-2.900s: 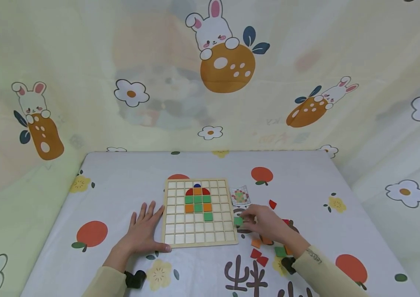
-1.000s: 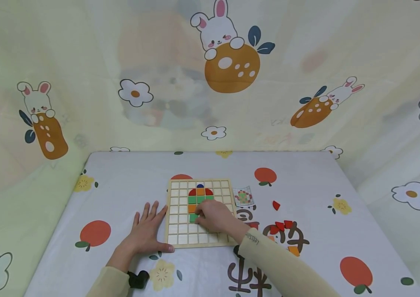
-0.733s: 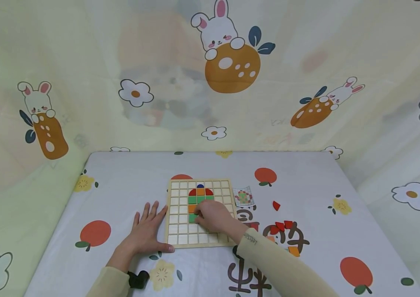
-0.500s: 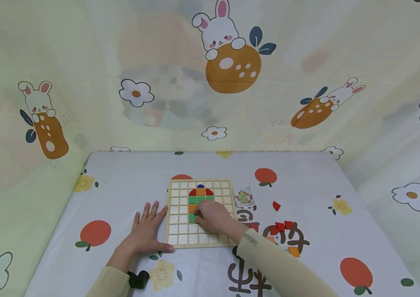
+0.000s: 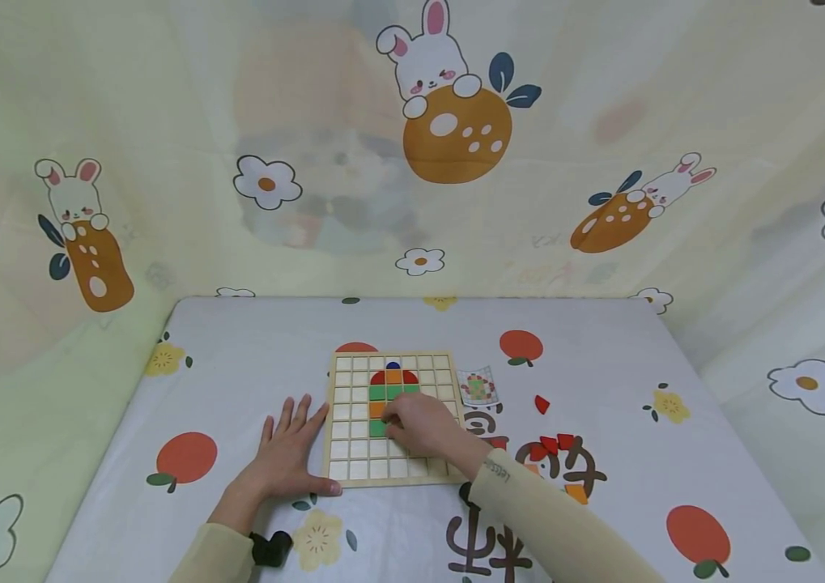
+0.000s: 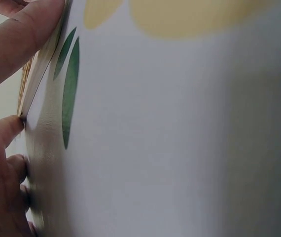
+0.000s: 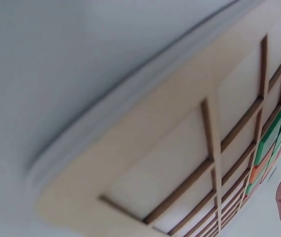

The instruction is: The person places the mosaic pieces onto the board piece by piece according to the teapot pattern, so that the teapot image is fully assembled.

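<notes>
My left hand [image 5: 284,453] lies with spread fingers at the left side of a wooden grid board [image 5: 359,468]. Its thumb rests by the near left corner; in the left wrist view a finger touches the board's edge [image 6: 38,81]. My right hand [image 5: 423,423] is over the middle of the board, fingers curled, thumb and index tips at a green square tile [image 5: 377,428] in the left column of the pattern. Above it show an orange tile [image 5: 377,410], green tiles [image 5: 379,393], red rounded pieces [image 5: 379,377] and a blue piece [image 5: 393,366]. The hand hides the pattern's lower right.
A small pattern card [image 5: 478,386] lies right of the board. Loose red pieces [image 5: 548,444] and orange tiles [image 5: 576,492] are scattered beyond it, partly behind my right sleeve [image 5: 558,518]. A printed cloth [image 5: 237,340] covers the table.
My right hand has moved left from beside the card onto the board, bringing the green tile to the left column. It has stayed there for the last second. My left hand keeps its place.
</notes>
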`<state>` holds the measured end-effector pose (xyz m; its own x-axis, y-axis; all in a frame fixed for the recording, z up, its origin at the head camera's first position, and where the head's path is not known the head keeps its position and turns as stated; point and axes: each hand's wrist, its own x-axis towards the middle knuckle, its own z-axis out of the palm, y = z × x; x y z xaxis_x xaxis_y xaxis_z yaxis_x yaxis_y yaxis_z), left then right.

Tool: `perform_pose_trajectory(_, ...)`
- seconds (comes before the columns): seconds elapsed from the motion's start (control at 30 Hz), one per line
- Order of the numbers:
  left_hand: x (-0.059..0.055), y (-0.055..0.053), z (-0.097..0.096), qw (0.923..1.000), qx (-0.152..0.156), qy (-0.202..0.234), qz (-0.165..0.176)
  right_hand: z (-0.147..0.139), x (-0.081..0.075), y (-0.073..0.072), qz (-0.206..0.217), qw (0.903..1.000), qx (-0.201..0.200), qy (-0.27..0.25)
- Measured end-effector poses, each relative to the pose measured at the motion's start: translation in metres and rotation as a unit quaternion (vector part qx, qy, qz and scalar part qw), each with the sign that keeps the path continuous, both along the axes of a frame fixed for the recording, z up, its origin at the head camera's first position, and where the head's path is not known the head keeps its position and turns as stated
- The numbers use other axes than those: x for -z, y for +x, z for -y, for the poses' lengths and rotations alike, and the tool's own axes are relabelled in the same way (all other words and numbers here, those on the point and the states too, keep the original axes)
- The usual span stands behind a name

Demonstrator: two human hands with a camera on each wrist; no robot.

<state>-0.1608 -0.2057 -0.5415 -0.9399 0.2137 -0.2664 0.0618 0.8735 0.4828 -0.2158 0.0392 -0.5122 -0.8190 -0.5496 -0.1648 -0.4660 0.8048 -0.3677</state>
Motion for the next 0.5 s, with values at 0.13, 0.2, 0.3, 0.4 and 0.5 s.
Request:
perform_pose_trajectory(0.13,-0.001,0.001,0.0,1.0,0.001,-0.002,-0.001,-0.007,-0.003,0.001,0.005,0.9999,0.007,-0.011)
perform_pose_trajectory(0.2,-0.001,0.001,0.0,1.0,0.001,-0.001,-0.003,-0.012,-0.004,0.001,0.006,0.9997,0.014,-0.021)
perform_pose_trajectory(0.3,0.0,0.001,0.0,1.0,0.003,-0.001,-0.006,-0.022,-0.004,0.002,0.006,0.9988,0.024,-0.043)
perform_pose_trajectory(0.4,0.001,0.001,0.0,1.0,0.004,-0.002,-0.008,-0.035,-0.005,0.003,0.006,0.9974,0.035,-0.063)
perform_pose_trajectory(0.5,0.001,0.001,0.0,1.0,0.005,-0.004,-0.008,-0.051,-0.007,0.005,0.008,0.9957,0.056,-0.073)
